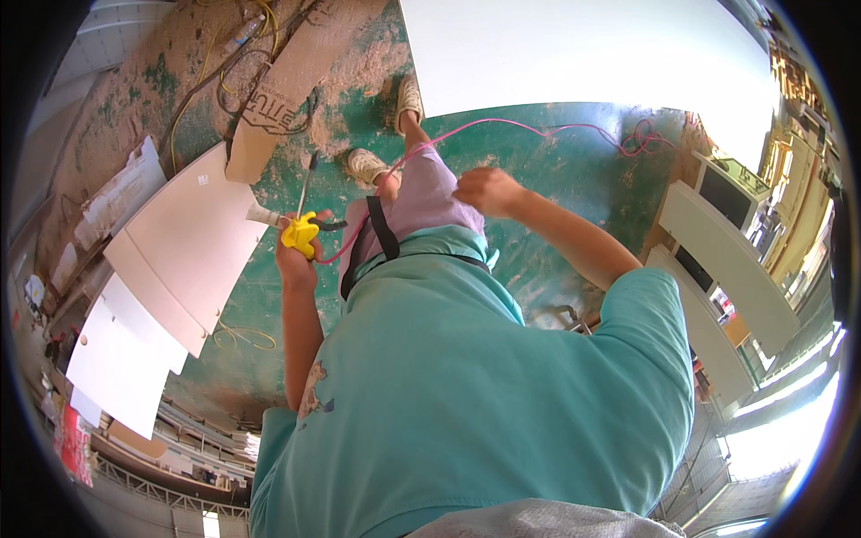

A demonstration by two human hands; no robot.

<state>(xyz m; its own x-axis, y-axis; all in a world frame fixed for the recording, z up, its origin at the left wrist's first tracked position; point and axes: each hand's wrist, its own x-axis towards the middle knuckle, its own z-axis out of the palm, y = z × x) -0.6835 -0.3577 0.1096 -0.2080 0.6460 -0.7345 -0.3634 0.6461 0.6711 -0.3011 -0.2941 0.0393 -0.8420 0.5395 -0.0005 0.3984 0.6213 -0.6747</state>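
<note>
In my left hand is a yellow air blow gun with a long thin metal nozzle and a dark tip, pointing away from me. My fingers are wrapped round its body, and a black lever-like part sticks out to the right. A pink hose runs from the gun across my lap and over the floor. Beside that hand is a short whitish cylinder; whether I hold it too I cannot tell. My right hand hovers by my thigh with its fingers curled in and nothing visible in them.
A big white panel lies ahead to the right. Pale boards stand on the left, near a flattened cardboard piece. Sawdust, cables and a plastic bottle lie on the green floor. White cabinet parts are at the right.
</note>
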